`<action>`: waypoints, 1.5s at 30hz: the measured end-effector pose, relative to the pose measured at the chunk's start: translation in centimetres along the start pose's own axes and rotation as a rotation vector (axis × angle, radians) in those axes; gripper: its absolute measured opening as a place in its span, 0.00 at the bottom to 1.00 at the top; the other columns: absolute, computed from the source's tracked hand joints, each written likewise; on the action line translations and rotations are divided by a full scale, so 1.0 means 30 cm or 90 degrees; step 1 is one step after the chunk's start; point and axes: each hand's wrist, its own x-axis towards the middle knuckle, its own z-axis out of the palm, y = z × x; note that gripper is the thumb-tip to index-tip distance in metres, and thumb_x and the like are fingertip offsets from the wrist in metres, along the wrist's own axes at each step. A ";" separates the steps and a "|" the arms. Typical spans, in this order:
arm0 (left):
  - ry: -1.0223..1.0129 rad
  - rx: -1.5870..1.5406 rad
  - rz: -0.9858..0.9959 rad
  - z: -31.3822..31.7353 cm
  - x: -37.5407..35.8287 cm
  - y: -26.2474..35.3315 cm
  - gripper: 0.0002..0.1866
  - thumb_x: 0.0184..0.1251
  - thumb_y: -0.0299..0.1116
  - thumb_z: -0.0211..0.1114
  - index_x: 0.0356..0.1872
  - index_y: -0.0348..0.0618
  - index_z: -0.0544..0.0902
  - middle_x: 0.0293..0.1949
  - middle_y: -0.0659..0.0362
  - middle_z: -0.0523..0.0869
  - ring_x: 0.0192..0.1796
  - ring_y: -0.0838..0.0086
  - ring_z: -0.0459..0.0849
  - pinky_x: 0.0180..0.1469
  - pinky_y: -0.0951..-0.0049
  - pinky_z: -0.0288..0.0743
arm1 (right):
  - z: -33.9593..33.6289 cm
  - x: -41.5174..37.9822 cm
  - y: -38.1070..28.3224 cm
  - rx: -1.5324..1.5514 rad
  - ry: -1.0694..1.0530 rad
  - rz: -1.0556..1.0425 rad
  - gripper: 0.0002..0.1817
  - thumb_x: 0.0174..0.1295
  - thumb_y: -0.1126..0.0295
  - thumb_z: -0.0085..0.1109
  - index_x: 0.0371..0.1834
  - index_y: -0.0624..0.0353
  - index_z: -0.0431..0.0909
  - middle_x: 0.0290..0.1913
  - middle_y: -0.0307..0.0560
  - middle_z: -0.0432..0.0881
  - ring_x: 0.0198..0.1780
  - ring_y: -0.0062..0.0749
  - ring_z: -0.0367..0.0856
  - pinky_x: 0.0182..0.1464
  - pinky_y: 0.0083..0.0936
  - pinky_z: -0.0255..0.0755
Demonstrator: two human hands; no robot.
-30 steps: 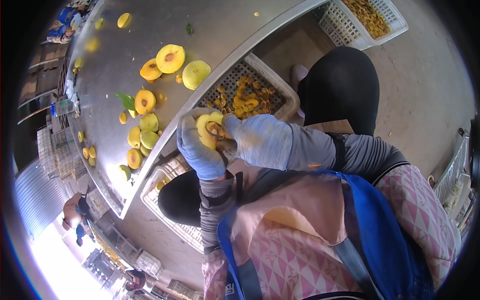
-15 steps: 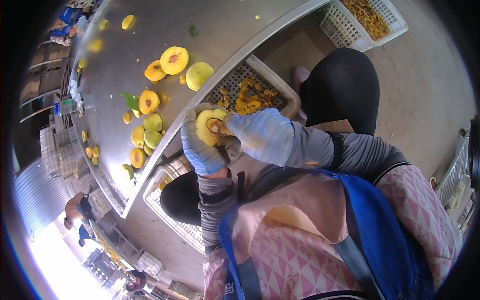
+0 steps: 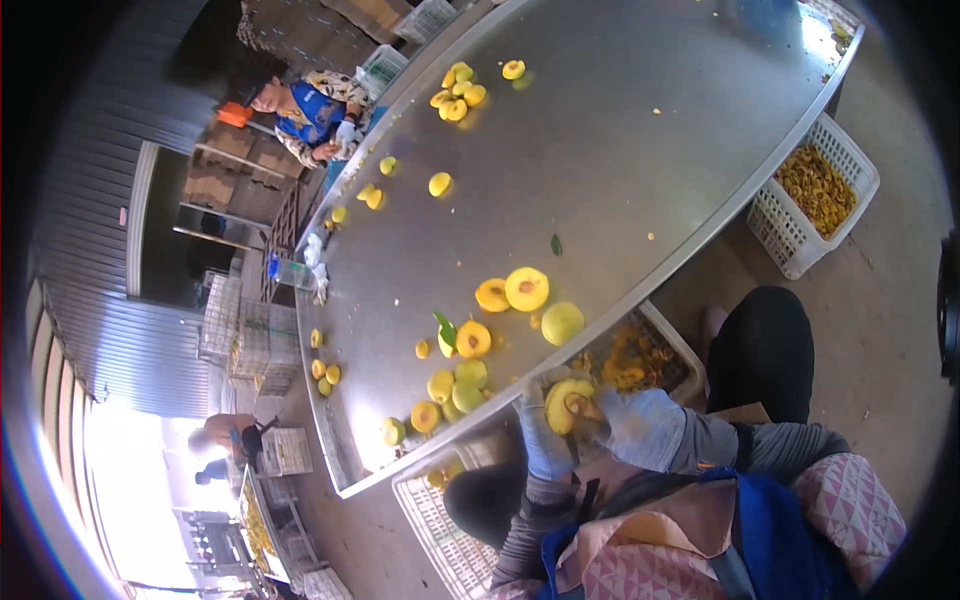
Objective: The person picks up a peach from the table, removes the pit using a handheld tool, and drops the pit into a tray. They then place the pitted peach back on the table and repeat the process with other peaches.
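A halved yellow fruit (image 3: 568, 405) is in my gloved left hand (image 3: 543, 430), whose fingers wrap round its far side. My gloved right hand (image 3: 645, 425) presses against the fruit's cut side, blurred by motion; what its fingers grip is too smeared to make out. Just beyond them, more halves lie on the metal table (image 3: 600, 180), among them a large one with a brown centre (image 3: 527, 288) and a greenish one (image 3: 562, 323). Below the table edge, a crate of orange-brown pieces (image 3: 683, 345) stands behind my hands.
A white basket full of pits or scraps (image 3: 860, 180) stands at the right. Another white basket (image 3: 440, 530) is by my knee. Across the table sits a person in a blue apron (image 3: 315, 110); another person (image 3: 225, 440) is at the far left.
The view has swung up and left, so more table and the person across it show. Both hands and the fruit sit lower and further right in view, still together.
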 end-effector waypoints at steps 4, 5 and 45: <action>0.034 -0.128 -0.105 0.000 0.015 -0.005 0.31 0.77 0.56 0.40 0.52 0.35 0.76 0.42 0.47 0.84 0.43 0.62 0.84 0.48 0.67 0.81 | 0.034 0.002 0.048 0.020 -0.007 -0.021 0.14 0.61 0.61 0.59 0.42 0.60 0.73 0.24 0.50 0.80 0.22 0.46 0.81 0.22 0.39 0.73; 0.067 -0.156 -0.150 0.019 0.010 0.020 0.31 0.76 0.57 0.41 0.55 0.35 0.75 0.42 0.46 0.84 0.43 0.62 0.85 0.46 0.67 0.82 | 0.041 -0.021 0.072 0.009 0.045 -0.113 0.13 0.58 0.65 0.60 0.43 0.59 0.74 0.27 0.49 0.81 0.24 0.45 0.82 0.23 0.38 0.74; 0.120 0.008 0.143 0.055 -0.028 -0.050 0.25 0.79 0.49 0.40 0.50 0.34 0.75 0.47 0.50 0.80 0.46 0.68 0.77 0.52 0.69 0.74 | 0.106 -0.025 0.031 0.198 -0.001 0.053 0.20 0.70 0.54 0.52 0.45 0.64 0.69 0.23 0.57 0.80 0.26 0.54 0.81 0.27 0.43 0.74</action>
